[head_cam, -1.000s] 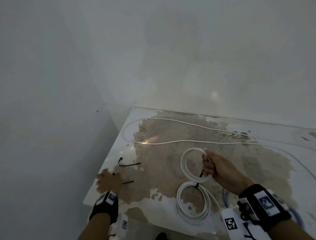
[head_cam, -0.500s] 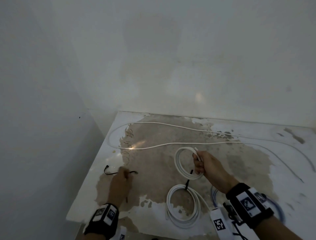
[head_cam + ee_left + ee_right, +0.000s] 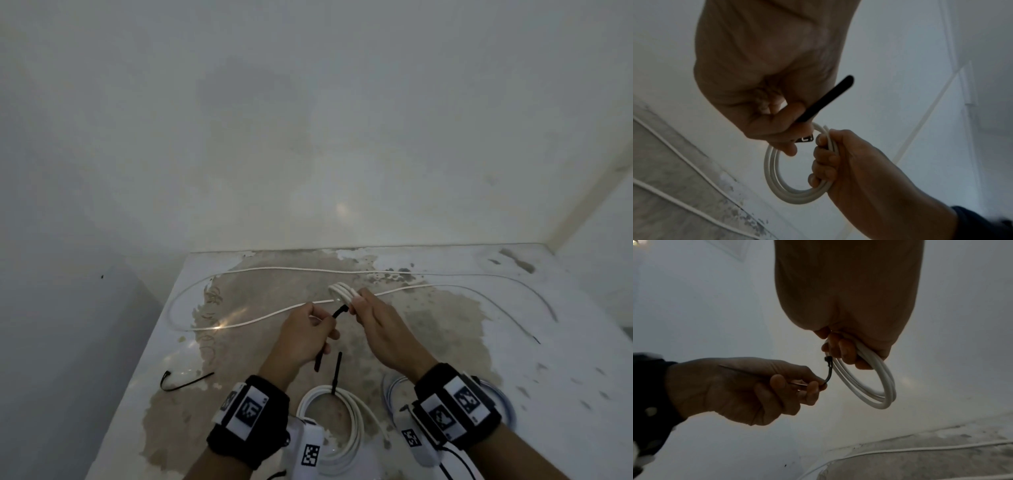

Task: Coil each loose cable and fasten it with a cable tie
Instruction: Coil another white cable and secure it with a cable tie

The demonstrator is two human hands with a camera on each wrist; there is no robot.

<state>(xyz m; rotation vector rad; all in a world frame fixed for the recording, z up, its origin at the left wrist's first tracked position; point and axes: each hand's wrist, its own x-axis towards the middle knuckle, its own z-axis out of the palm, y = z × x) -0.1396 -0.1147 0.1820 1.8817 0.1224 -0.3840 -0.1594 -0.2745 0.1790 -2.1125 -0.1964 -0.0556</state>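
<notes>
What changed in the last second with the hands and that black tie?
The left hand picked a black tie off the table and brought it up to the white coil. The right hand lifted the coil. The tied coil and spare tie stayed put.

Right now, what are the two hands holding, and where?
Right hand grips the white cable coil by its side. Left hand pinches the black cable tie near its head.

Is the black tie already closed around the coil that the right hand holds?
No, the left hand pinches the open tie beside the coil, its head free next to the right hand.
</notes>
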